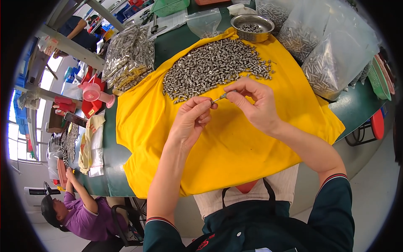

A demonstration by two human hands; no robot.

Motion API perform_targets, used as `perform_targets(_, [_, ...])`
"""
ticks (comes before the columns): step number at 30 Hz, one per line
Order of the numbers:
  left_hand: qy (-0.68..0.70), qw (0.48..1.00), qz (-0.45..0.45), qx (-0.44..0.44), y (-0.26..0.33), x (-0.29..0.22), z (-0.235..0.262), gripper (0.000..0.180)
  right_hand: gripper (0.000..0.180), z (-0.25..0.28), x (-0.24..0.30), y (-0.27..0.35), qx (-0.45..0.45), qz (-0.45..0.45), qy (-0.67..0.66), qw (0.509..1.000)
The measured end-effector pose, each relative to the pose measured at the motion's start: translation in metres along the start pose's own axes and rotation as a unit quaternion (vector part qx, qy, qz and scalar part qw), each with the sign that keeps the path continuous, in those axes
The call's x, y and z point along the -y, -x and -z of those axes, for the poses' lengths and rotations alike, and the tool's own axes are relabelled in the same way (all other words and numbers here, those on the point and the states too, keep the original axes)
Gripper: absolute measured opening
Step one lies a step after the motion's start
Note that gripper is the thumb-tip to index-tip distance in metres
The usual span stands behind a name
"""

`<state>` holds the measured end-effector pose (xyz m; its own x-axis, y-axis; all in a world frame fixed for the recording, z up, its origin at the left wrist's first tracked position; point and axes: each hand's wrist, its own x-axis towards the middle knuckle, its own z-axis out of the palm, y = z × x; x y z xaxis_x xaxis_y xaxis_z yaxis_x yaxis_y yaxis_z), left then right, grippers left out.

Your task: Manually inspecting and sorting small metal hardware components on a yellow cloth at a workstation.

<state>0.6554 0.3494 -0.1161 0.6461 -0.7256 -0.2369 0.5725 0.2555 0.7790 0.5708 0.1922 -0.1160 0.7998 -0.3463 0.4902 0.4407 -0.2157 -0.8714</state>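
Note:
Both my hands meet above a yellow cloth (235,155) spread over the table. Between thumb and fingers, my right hand (256,103) pinches a slim tool (222,96) with a grey-green end and a thin metal shaft. That shaft points to the fingertips of my left hand (191,119), which are closed in a pinch; what they hold is too small and covered to make out. Just beyond my hands lies a wide heap of small cylindrical metal parts (210,67) on the cloth.
A steel bowl (252,27) with metal parts stands at the far edge of the cloth. Clear bags of metal parts (325,63) are at the right, more bags (128,59) at the left. A pink fan (94,91) stands left. A co-worker in purple (90,218) sits lower left.

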Motion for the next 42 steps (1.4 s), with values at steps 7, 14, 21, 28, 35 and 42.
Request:
perform_targets(7, [-0.016, 1.000, -0.004, -0.011, -0.001, 0.002, 0.004, 0.006, 0.006, -0.002, -0.003, 0.002, -0.008, -0.049, -0.031, 0.998])
perform_targets(14, [-0.030, 1.000, 0.000, 0.001, 0.001, -0.003, 0.004, 0.007, 0.010, 0.002, -0.005, 0.002, 0.029, -0.119, -0.066, 0.990])
perform_targets(21, [-0.040, 0.999, -0.008, 0.009, 0.000, -0.004, 0.004, 0.009, 0.008, 0.003, 0.001, -0.004, -0.031, -0.134, -0.129, 0.982])
perform_targets(28, [-0.042, 0.999, 0.012, 0.010, 0.003, -0.003, -0.006, 0.016, 0.006, -0.001, 0.001, 0.001, -0.023, -0.027, -0.049, 0.998])
perform_targets(35, [0.044, 0.997, 0.046, 0.052, 0.001, 0.000, 0.003, 0.012, 0.005, -0.002, 0.003, 0.000, -0.022, 0.054, 0.014, 0.998])
perform_targets(42, [0.102, 0.991, 0.063, 0.052, 0.001, 0.002, 0.001, 0.011, 0.007, -0.002, 0.002, 0.000, -0.020, 0.059, 0.026, 0.998])
